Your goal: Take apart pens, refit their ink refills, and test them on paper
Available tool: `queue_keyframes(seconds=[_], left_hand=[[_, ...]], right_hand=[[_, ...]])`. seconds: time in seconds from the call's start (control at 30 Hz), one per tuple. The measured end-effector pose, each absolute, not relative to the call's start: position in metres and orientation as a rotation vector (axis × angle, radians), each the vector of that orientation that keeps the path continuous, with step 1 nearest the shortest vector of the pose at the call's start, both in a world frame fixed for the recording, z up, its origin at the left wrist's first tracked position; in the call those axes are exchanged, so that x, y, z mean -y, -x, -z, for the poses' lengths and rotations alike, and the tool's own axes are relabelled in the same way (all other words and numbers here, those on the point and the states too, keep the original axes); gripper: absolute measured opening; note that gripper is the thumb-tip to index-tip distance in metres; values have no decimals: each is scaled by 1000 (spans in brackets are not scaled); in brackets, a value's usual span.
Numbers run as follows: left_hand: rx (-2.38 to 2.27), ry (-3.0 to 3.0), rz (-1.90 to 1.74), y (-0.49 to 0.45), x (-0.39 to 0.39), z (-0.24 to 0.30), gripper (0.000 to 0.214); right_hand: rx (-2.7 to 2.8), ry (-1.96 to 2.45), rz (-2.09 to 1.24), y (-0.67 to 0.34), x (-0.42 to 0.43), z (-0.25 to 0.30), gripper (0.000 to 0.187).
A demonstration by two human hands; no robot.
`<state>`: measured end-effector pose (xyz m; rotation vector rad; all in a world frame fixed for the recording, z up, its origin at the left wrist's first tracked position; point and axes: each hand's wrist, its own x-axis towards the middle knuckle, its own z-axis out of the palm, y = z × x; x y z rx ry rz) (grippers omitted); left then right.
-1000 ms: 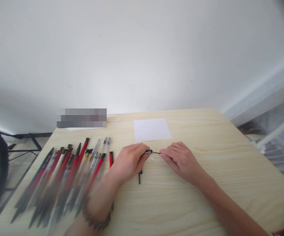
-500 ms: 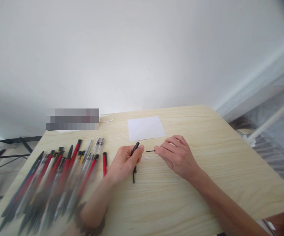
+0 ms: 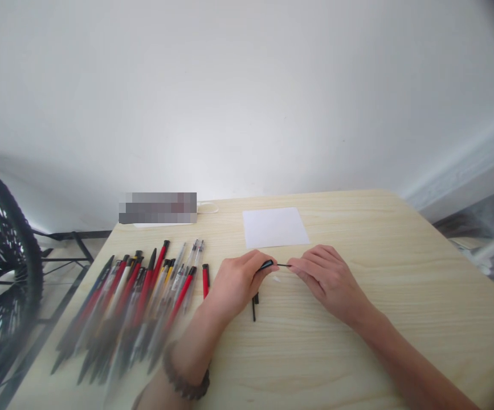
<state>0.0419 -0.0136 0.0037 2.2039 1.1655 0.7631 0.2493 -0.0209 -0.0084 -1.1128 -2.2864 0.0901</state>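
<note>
My left hand (image 3: 235, 285) is closed round a short black pen barrel (image 3: 266, 265), whose end points right. From the right, my right hand (image 3: 331, 283) pinches a thin black pen refill (image 3: 284, 265) between thumb and forefinger. The refill's tip meets the barrel's end; whether it is inside I cannot tell. Beneath my left hand lie a thin black rod (image 3: 254, 310) and a small black piece (image 3: 256, 298), partly hidden. A tiny white scrap (image 3: 276, 279) rests under the refill. Left of my left hand is a red pen (image 3: 205, 279) with a black top.
Many pens (image 3: 144, 302) lie in a spread pile on the table's left side. A white sheet of paper (image 3: 274, 228) is beyond my hands. At the back left sits a pixelated item (image 3: 158, 208) beside a pale loop (image 3: 210, 206). A black woven chair (image 3: 28, 267) stands left.
My two hands have come together, and the refill's tip has reached the barrel. The barrel has tilted from steep to nearly level. The whole view has shifted left, so the table appears further right.
</note>
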Motion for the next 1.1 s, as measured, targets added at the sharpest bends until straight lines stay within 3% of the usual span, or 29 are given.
queue_keyframes(seconds=[0.2, 0.53, 0.9, 1.1], left_hand=[[-1106, -2157, -654, -39, 14, -7, 28], [-1212, -1530, -576, -45, 18, -10, 56], [-1246, -1658, -925, -42, 8, -8, 25], [-1189, -1467, -917, -46, 11, -3, 26]], right_hand=[[2323, 1067, -25, -250, 20, 3, 16], [2308, 1042, 155, -251, 24, -1, 14], [2203, 1136, -72, -254, 19, 9, 15], [2217, 1142, -113, -252, 20, 9, 17]])
